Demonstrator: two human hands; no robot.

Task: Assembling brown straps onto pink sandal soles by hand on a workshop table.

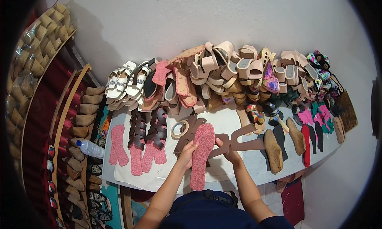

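My left hand (187, 154) is closed on the edge of a pink speckled shoe sole (203, 161), with its thumb on the face of the sole. The sole stands nearly upright in front of me. In my right hand (229, 150) is a dark brown strap upper (252, 144), gripped near its middle; its flat arms spread to the right, and one end passes behind the sole. Beyond my hands lie more brown upper pieces (195, 124) and a roll of tape (173, 134). To the left rest pink soles with brown woven straps (137, 129) and a plain pink pair (118, 145).
Beige sandals (246, 66) pile up along the wall, with white sandals (119, 84) at the left. Wooden shoe lasts (273, 151) and a red sole piece (306, 145) lie on the table's right. Shelves of lasts (84, 119) and a plastic bottle (92, 148) are at the left.
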